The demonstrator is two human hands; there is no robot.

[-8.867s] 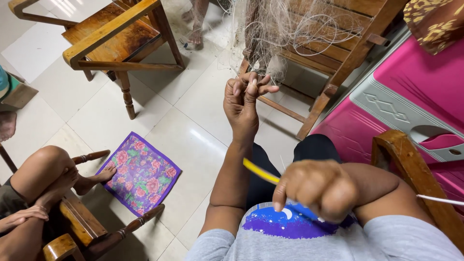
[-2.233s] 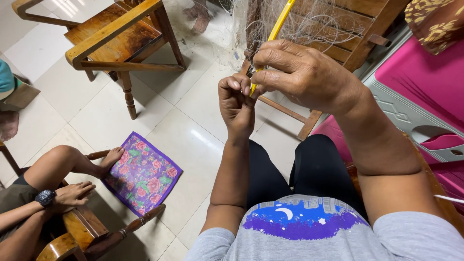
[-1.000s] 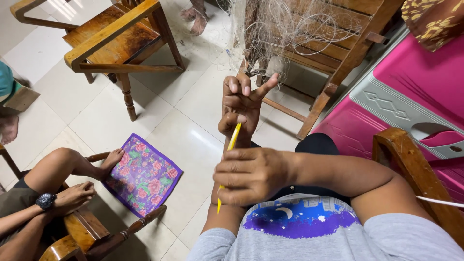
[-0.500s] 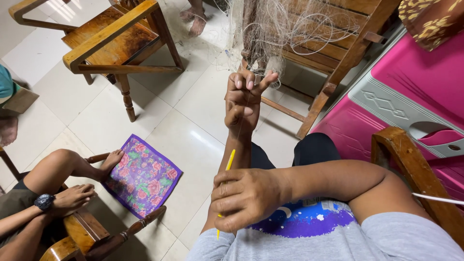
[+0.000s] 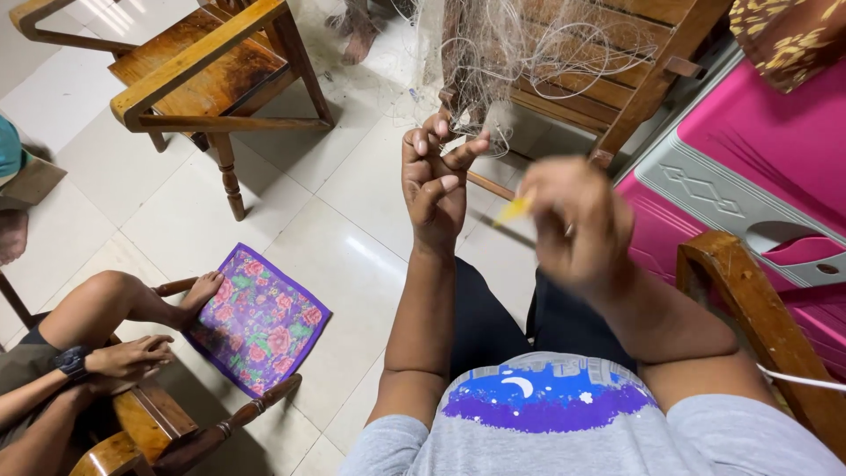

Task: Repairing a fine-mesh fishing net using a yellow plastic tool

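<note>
My left hand (image 5: 434, 181) is raised in front of me, its fingers pinching the lower edge of a fine white fishing net (image 5: 511, 53) that hangs over a wooden bench. My right hand (image 5: 571, 220), blurred by motion, is just right of it and holds a thin yellow netting needle (image 5: 513, 210), whose tip points toward my left hand. My arms reach out above my dark trousers and grey shirt.
A wooden armchair (image 5: 189, 75) stands at the far left. A pink plastic box (image 5: 775, 150) and a wooden armrest (image 5: 749, 308) are on my right. Another person sits at lower left, a foot (image 5: 198, 291) resting on a purple flowered cloth (image 5: 260, 319) on the tiled floor.
My right hand has risen from near my lap to beside my left hand, carrying the yellow needle up toward the net. My left hand stays on the net.
</note>
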